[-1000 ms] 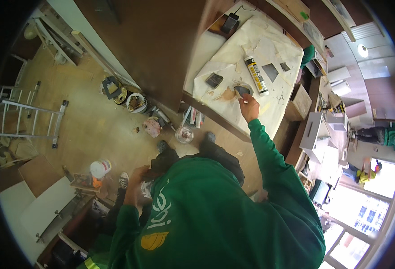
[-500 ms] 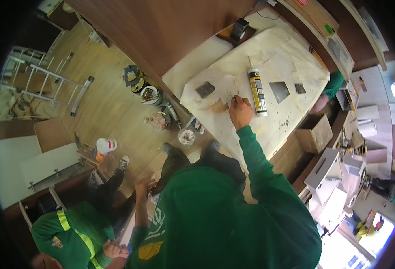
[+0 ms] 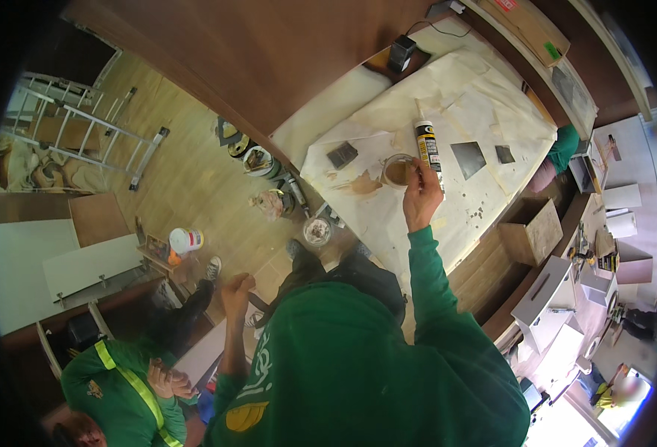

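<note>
My right hand (image 3: 423, 197) is over the paper-covered surface (image 3: 373, 231), its fingers closed on the edge of a round, clear-rimmed thing (image 3: 398, 170), brownish in the middle. I cannot tell whether that is a cup, a lid or a ring. Just beyond the fingers lies a sealant cartridge (image 3: 427, 141) with a pale nozzle. Dark sandpaper-like pieces (image 3: 468, 160) lie around it, one of them a block-shaped piece (image 3: 342, 155) near a brown stain. Low at my left side, my left hand (image 3: 237, 294) is curled; what it holds, if anything, does not show clearly.
A co-worker in green (image 3: 120, 387) is close on my left. On the floor stand a white-rimmed tub (image 3: 316, 231), several cans and a white bucket (image 3: 186, 240). A ladder (image 3: 146, 160) is farther left. A brown panel (image 3: 217, 67) borders the surface; a wooden box (image 3: 531, 229) stands right.
My right hand has shifted right and a little nearer; the round thing now shows in its fingers. The co-worker's hands have moved up and left. The view has shifted slightly.
</note>
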`<state>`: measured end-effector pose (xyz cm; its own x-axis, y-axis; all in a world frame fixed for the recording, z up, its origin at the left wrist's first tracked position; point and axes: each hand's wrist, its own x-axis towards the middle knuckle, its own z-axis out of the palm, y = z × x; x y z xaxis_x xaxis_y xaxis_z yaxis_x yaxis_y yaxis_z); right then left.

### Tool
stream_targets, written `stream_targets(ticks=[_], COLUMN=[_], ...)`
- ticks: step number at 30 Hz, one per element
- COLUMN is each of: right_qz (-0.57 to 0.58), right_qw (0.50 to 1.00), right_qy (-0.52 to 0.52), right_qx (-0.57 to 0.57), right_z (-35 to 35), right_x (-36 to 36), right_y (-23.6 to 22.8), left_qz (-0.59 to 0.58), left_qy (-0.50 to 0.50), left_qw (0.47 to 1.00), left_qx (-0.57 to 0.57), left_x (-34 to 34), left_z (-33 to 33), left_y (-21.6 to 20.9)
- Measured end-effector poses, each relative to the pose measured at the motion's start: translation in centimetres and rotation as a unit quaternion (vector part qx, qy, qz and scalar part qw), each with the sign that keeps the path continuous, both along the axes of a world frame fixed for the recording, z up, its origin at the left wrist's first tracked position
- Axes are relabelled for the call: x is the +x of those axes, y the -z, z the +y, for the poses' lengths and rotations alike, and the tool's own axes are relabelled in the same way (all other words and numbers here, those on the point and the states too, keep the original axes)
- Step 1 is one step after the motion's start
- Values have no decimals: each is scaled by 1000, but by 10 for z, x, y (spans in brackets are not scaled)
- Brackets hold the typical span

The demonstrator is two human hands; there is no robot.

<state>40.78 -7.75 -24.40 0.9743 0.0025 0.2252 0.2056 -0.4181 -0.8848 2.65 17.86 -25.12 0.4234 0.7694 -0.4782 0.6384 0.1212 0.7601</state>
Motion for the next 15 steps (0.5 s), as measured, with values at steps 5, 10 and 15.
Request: stream_targets(ticks=[5,10,15], right_qz=[-66,19,37], right_qw=[997,997,976], right_qy=[-21,39,94], right_qx=[13,68,193], right_z=[-8,-12,0], right_x=[-24,-27,-29], right_y=[20,16,-1], left_qz=[17,25,45], left_qy=[84,123,130], left_qw=[995,987,986], left_qx=[49,97,89], left_x=[3,12,19], left_z=[24,43,62], left_y=[21,25,20])
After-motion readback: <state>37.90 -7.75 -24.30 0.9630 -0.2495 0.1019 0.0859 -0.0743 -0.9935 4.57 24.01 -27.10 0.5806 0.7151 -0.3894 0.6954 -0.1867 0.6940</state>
